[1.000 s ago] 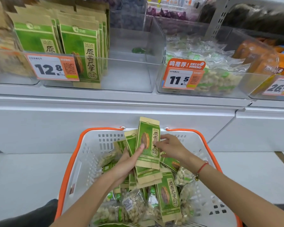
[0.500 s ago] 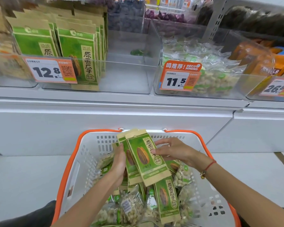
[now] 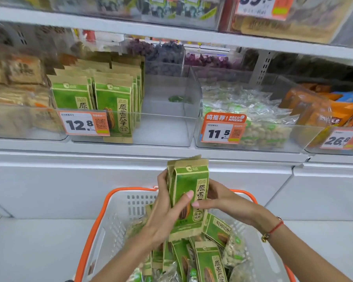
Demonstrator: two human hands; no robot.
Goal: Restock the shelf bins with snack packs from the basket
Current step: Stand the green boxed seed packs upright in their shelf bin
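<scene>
A stack of green-and-tan seed packs (image 3: pixel 189 180) stands upright above the white basket with orange rim (image 3: pixel 108 202). My left hand (image 3: pixel 167 214) grips the stack from the left, thumb across its front. My right hand (image 3: pixel 222 200) holds its right edge with curled fingers. More green packs (image 3: pixel 209 261) and clear nut bags (image 3: pixel 235 251) lie in the basket below. On the shelf, a clear bin (image 3: pixel 163 131) with the 12.8 tag (image 3: pixel 84 124) holds matching green packs (image 3: pixel 112 106) on its left side; its right side is bare.
The bin to the right, tagged 11.5 (image 3: pixel 222 129), holds clear nut bags (image 3: pixel 253 119). Orange packs (image 3: pixel 322 110) fill the far-right bin, brown packs (image 3: pixel 18 88) the far-left one. A white cabinet front (image 3: pixel 69 180) runs below the shelf. Another shelf (image 3: pixel 171 31) hangs above.
Both hands have gathered the green packs into one upright stack and raised it above the basket's far rim. The view has tilted upward, showing more of the shelves.
</scene>
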